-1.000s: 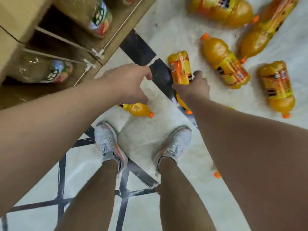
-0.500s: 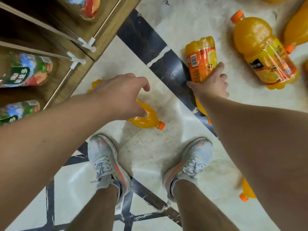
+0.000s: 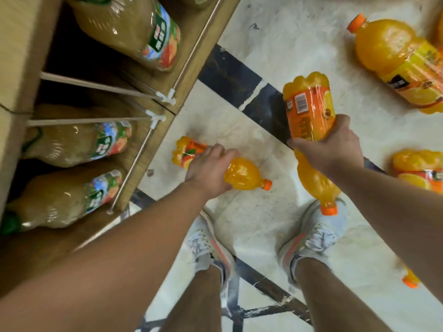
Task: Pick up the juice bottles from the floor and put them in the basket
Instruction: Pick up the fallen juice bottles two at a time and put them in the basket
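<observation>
Left hand (image 3: 208,172) grasps the small bottle (image 3: 242,173), low by the shelf (image 3: 189,75) edge. Right hand (image 3: 329,146) grasps the big bottle (image 3: 308,111) mid-body, cap down. Lift both level; basket not in view, so locate it first.

Nothing here reads cleanly. The orange bottle (image 3: 309,111) in the right hand (image 3: 333,147) shows a barcode on its label, digits too small. The pale bottles on the shelf (image 3: 158,41) carry green labels with white Chinese characters, too blurred to make out.
</observation>
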A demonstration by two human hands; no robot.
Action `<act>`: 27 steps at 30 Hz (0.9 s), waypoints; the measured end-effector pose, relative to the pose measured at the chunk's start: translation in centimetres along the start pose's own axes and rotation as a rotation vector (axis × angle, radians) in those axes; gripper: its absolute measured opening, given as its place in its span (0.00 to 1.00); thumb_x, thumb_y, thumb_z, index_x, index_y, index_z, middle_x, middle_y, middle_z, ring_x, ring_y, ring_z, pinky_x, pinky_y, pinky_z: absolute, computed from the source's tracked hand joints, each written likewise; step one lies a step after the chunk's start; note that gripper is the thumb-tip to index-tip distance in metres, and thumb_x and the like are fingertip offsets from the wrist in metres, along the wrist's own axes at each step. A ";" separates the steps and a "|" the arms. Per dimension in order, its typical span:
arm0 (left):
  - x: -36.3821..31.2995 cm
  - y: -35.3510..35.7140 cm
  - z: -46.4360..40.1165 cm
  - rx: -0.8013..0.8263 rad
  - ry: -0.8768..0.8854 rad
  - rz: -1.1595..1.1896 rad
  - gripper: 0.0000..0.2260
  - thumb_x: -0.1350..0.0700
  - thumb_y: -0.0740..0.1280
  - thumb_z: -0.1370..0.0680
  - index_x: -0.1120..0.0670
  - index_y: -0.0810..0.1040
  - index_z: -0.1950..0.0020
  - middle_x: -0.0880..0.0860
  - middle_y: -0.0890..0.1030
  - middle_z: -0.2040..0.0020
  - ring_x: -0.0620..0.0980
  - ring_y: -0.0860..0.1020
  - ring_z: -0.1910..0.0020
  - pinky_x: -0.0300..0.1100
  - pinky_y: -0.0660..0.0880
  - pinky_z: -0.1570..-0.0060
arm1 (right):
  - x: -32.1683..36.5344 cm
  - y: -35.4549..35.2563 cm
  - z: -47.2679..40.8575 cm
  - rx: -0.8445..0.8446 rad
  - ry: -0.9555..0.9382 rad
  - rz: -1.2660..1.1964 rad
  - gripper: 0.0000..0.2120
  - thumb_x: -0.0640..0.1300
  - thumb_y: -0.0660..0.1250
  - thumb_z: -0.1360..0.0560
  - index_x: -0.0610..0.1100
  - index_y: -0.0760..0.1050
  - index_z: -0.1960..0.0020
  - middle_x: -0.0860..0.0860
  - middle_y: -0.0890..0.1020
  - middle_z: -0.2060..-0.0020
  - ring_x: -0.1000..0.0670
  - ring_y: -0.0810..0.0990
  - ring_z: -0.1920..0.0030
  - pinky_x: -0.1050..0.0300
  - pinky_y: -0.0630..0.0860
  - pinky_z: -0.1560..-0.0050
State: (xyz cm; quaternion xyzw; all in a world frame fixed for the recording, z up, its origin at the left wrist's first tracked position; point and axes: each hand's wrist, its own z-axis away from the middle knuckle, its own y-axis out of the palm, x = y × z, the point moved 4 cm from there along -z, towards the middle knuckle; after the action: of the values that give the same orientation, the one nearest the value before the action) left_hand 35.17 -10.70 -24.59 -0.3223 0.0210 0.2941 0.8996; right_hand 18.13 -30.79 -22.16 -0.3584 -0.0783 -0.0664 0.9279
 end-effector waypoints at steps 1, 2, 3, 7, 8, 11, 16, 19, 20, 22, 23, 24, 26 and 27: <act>0.6 0.5 -0.3 0.000 0.016 -0.037 0.42 0.44 0.79 0.31 0.45 0.63 0.21 0.54 0.69 0.28 0.57 0.68 0.27 0.52 0.69 0.33 | 0.0 0.0 0.7 0.008 -0.011 -0.001 0.45 0.67 0.77 0.34 0.48 0.62 0.28 0.44 0.76 0.42 0.37 0.77 0.42 0.47 0.71 0.53; 1.2 0.9 -0.7 -0.002 0.025 -0.092 0.43 0.43 0.79 0.30 0.45 0.61 0.20 0.54 0.67 0.25 0.58 0.65 0.24 0.53 0.65 0.28 | 0.0 0.0 1.3 0.017 -0.026 -0.005 0.45 0.67 0.77 0.34 0.47 0.62 0.28 0.43 0.77 0.41 0.37 0.77 0.42 0.47 0.72 0.53; 1.7 1.2 -1.1 0.003 0.027 -0.164 0.45 0.42 0.79 0.30 0.45 0.58 0.19 0.54 0.65 0.22 0.59 0.61 0.21 0.54 0.58 0.23 | 0.0 0.1 1.7 0.025 -0.043 -0.005 0.45 0.67 0.77 0.35 0.47 0.62 0.28 0.42 0.77 0.40 0.37 0.77 0.42 0.46 0.73 0.52; 3.9 2.2 -2.9 0.066 0.040 -0.409 0.51 0.40 0.78 0.29 0.46 0.48 0.16 0.58 0.57 0.17 0.62 0.52 0.17 0.58 0.43 0.18 | 0.0 0.6 2.6 0.060 -0.082 0.009 0.46 0.67 0.77 0.34 0.48 0.61 0.26 0.45 0.76 0.40 0.42 0.75 0.46 0.47 0.72 0.54; 4.1 2.4 -3.3 0.069 0.061 -0.447 0.51 0.41 0.78 0.29 0.46 0.48 0.16 0.58 0.57 0.17 0.62 0.51 0.17 0.58 0.43 0.18 | 0.0 0.9 2.7 0.069 -0.082 0.004 0.46 0.67 0.77 0.35 0.49 0.61 0.26 0.46 0.76 0.42 0.43 0.75 0.47 0.47 0.73 0.54; 4.3 2.8 -4.4 0.045 0.149 -0.499 0.46 0.45 0.77 0.30 0.47 0.55 0.18 0.56 0.66 0.21 0.60 0.60 0.20 0.57 0.47 0.19 | 0.0 1.6 2.7 0.065 -0.083 -0.002 0.45 0.67 0.77 0.35 0.50 0.61 0.28 0.48 0.75 0.43 0.43 0.76 0.47 0.45 0.77 0.52; 3.9 1.8 -4.2 0.051 0.092 -0.411 0.41 0.41 0.78 0.35 0.48 0.65 0.27 0.53 0.76 0.35 0.57 0.76 0.38 0.52 0.75 0.42 | 0.5 1.2 2.7 0.064 -0.082 0.024 0.45 0.67 0.77 0.35 0.49 0.61 0.27 0.47 0.75 0.43 0.42 0.77 0.47 0.44 0.79 0.51; 3.4 0.2 -2.0 0.033 -0.080 -0.185 0.41 0.37 0.78 0.36 0.50 0.68 0.29 0.52 0.77 0.38 0.56 0.77 0.40 0.48 0.73 0.52 | 1.3 -0.6 3.7 0.045 -0.080 0.035 0.45 0.67 0.77 0.34 0.47 0.62 0.28 0.46 0.74 0.44 0.42 0.75 0.49 0.45 0.76 0.55; 3.1 -0.5 -0.9 0.022 -0.150 -0.089 0.39 0.36 0.77 0.37 0.50 0.69 0.31 0.52 0.77 0.40 0.56 0.77 0.42 0.47 0.73 0.54 | 1.7 -1.5 4.2 0.038 -0.080 0.031 0.44 0.67 0.77 0.34 0.47 0.62 0.28 0.47 0.73 0.45 0.43 0.74 0.49 0.46 0.74 0.55; 2.4 -2.4 1.5 -0.008 -0.282 0.106 0.37 0.34 0.77 0.38 0.50 0.69 0.35 0.52 0.78 0.43 0.57 0.79 0.46 0.46 0.72 0.56 | 2.5 -3.5 5.4 0.023 -0.073 0.005 0.44 0.66 0.77 0.34 0.47 0.62 0.28 0.46 0.74 0.45 0.43 0.74 0.50 0.47 0.74 0.56; 1.9 -3.6 2.8 -0.030 -0.330 0.192 0.37 0.34 0.77 0.38 0.49 0.69 0.36 0.52 0.78 0.44 0.58 0.79 0.47 0.47 0.73 0.56 | 3.1 -4.7 6.2 0.019 -0.065 -0.017 0.44 0.66 0.77 0.34 0.47 0.62 0.28 0.46 0.74 0.44 0.42 0.75 0.49 0.47 0.75 0.55; 1.3 -5.0 4.2 -0.057 -0.369 0.273 0.37 0.34 0.76 0.38 0.49 0.70 0.36 0.53 0.78 0.44 0.58 0.79 0.46 0.47 0.74 0.55 | 3.7 -5.9 7.1 0.016 -0.055 -0.042 0.44 0.66 0.77 0.34 0.47 0.62 0.28 0.45 0.75 0.43 0.41 0.76 0.48 0.46 0.76 0.55; -0.1 -8.2 6.9 -0.130 -0.429 0.417 0.38 0.34 0.77 0.38 0.49 0.71 0.34 0.53 0.79 0.44 0.58 0.79 0.45 0.49 0.77 0.49 | 5.1 -8.6 9.0 -0.006 -0.052 -0.099 0.44 0.66 0.77 0.35 0.48 0.63 0.28 0.45 0.76 0.41 0.40 0.77 0.45 0.44 0.77 0.51; -0.9 -9.9 8.3 -0.161 -0.454 0.502 0.38 0.34 0.77 0.38 0.49 0.71 0.34 0.52 0.79 0.44 0.58 0.79 0.44 0.50 0.78 0.46 | 5.9 -10.2 10.0 -0.020 -0.061 -0.127 0.44 0.66 0.77 0.35 0.48 0.63 0.28 0.44 0.77 0.41 0.39 0.78 0.43 0.43 0.78 0.49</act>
State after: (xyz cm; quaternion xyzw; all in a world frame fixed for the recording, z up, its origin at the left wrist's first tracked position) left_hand 38.54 -12.37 -12.17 -0.3034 -0.1246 0.5710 0.7526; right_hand 21.09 -31.90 -7.00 -0.3637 -0.1284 -0.1150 0.9154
